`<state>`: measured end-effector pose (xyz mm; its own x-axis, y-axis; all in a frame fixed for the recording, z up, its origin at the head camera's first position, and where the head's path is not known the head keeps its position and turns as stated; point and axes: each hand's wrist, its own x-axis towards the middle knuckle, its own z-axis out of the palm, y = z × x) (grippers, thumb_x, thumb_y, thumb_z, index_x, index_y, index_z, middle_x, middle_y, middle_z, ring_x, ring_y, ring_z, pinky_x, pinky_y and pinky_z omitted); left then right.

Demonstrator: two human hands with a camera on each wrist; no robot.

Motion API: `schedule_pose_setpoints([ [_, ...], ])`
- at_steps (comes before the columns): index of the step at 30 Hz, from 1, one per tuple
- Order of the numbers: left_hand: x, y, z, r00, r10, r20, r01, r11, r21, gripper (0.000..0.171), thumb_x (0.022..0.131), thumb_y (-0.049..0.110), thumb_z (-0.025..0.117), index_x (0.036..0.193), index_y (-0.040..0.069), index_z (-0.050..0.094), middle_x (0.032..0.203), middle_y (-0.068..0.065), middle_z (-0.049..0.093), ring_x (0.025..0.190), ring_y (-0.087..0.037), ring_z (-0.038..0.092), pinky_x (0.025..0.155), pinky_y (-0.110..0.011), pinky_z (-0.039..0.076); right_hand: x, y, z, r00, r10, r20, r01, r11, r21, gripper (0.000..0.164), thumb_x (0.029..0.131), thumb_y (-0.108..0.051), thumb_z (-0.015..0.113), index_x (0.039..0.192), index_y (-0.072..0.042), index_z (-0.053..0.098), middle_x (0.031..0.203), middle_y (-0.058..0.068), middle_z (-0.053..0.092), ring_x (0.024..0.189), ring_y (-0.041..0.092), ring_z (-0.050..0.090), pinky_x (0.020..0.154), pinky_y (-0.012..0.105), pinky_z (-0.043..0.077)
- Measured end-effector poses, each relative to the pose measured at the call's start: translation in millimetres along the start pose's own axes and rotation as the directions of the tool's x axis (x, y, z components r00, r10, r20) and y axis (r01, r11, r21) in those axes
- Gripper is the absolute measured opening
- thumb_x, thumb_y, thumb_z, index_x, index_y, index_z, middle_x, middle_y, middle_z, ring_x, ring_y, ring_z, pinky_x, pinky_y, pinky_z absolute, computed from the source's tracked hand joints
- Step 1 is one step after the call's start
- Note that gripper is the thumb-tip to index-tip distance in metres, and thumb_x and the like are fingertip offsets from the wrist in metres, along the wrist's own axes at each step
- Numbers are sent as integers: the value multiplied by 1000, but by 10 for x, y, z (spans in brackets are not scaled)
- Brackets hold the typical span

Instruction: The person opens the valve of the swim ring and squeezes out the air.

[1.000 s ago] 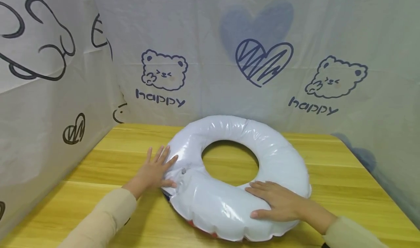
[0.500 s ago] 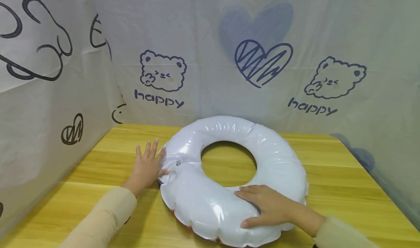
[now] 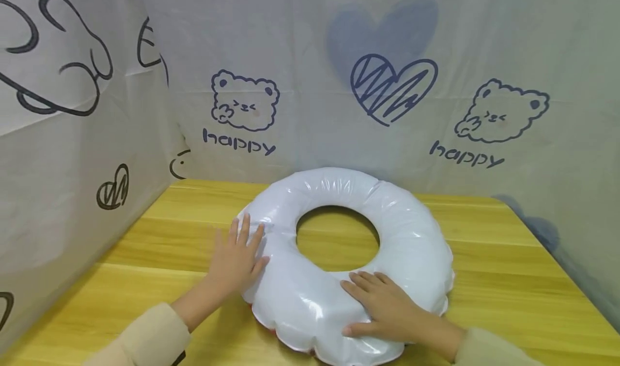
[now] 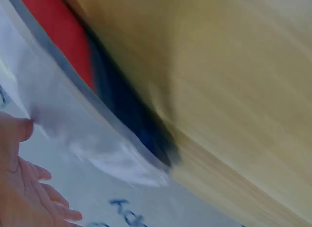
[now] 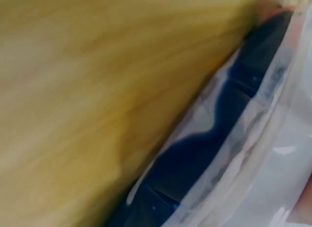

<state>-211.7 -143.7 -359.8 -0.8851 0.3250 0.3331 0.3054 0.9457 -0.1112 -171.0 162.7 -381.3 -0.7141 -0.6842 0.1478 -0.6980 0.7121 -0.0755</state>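
i'm watching the left hand and right hand lying flat, gripping nothing, on the white ring, which is resting on the table; uneven pressing could be sliding it.

Pale cream sleeves leave the hands bare.

My sleeves: cream. Inflatable ring: white above, red and dark blue beneath. Table: yellow wood grain. Cloth beyond its far edge: pale grey, blue heart-and-bear print.
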Motion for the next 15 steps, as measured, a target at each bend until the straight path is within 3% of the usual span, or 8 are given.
schedule_pose_setpoints([
  [6, -75, 255, -1, 992, 116, -53, -124, 974, -189, 59, 90, 37, 55, 137, 3, 43, 144, -29, 33, 132, -49, 30, 102, -67, 22, 112, -145, 105, 996, 54, -71, -56, 998, -25, 81, 79, -74, 44, 130, -11, 53, 129, 14, 56, 120, 30, 51, 99, 51, 37],
  [15, -150, 476, -42, 960, 277, 33, -260, 932, -252, 70, 90, 55, 44, 141, 6, 39, 150, -22, 26, 139, -43, 21, 106, -65, 18, 157, -140, -27, 996, 62, -68, -60, 998, 31, 83, 77, -73, 48, 131, -10, 51, 134, 10, 54, 123, 31, 49, 100, 54, 35],
])
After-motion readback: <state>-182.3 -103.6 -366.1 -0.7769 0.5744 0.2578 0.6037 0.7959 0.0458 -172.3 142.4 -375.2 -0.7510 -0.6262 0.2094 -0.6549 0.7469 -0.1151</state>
